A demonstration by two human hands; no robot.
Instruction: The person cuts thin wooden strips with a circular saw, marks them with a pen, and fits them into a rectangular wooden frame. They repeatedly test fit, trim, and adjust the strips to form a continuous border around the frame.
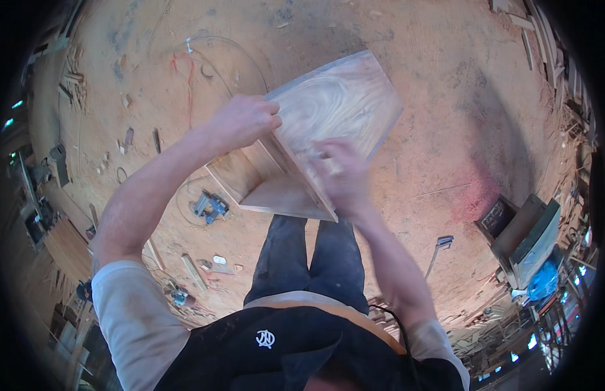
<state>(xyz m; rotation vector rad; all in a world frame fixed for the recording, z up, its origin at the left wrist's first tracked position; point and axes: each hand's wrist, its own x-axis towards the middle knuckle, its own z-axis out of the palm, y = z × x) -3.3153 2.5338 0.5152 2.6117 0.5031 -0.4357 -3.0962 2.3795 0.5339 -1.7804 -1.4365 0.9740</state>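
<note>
Wooden box point(284, 195) sits tilted in front of the person, just beyond the knees, at the middle of the scene. Its open side faces left and near; a broad panel point(351, 91) with swirling grain spreads to the far right.

Left hand point(251, 116) is curled closed over the box's far edge, knuckles up, beside the panel. Right hand point(343, 177) is over the panel's near part, motion-blurred, fingers bent; cannot tell whether it grips anything.

Below the box, dark trousers point(307, 260). On the sandy floor point(439, 163), left of the legs, a blue power tool point(211, 207); nearer, a wood strip point(194, 272) and a second tool point(180, 297). Far left, a red cord point(189, 85).

To the right, a patch of red powder point(477, 195), then a cabinet point(527, 236) with a blue bag point(543, 281) on its near side. Scrap wood point(556, 72) lines the far right.
</note>
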